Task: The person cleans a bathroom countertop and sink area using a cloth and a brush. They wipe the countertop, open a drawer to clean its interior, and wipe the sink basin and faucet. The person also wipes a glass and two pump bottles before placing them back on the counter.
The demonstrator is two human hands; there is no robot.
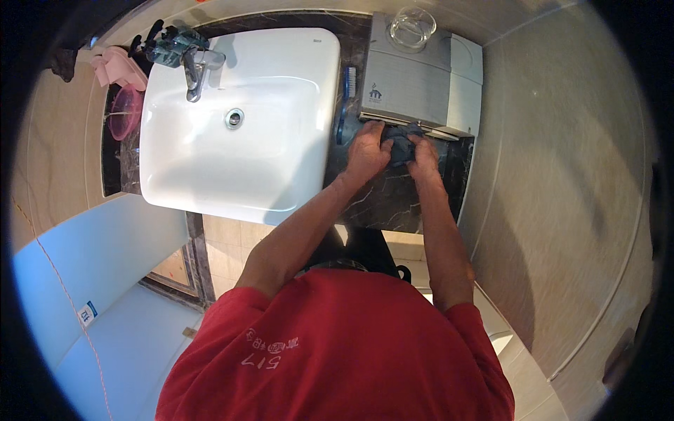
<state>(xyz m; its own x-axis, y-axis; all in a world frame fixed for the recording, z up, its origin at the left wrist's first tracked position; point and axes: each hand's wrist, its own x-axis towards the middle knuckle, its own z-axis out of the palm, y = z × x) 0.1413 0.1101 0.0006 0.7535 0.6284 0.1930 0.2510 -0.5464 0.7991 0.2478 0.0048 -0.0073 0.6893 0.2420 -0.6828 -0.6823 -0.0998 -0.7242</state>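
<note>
Both hands are at the dark stone countertop (387, 202), to the right of the white sink. My left hand (370, 151) grips the left side of a crumpled dark grey-blue cloth (402, 143), and my right hand (424, 156) grips its right side. The cloth is bunched between the fingers, against the front edge of a brushed-metal and white box (408, 79), perhaps a dispenser. A round clear glass dish (413, 30) sits on top of that box. Just left of my left hand lies a blue brush with white bristles (351, 82).
The white sink (284, 158) has a chrome faucet (194, 76) and a drain (234, 119). Pump bottles (166, 47), a pink plastic holder (122, 68) and a pink translucent basin (125, 113) stand at its left. A tiled wall (563, 131) bounds the right side.
</note>
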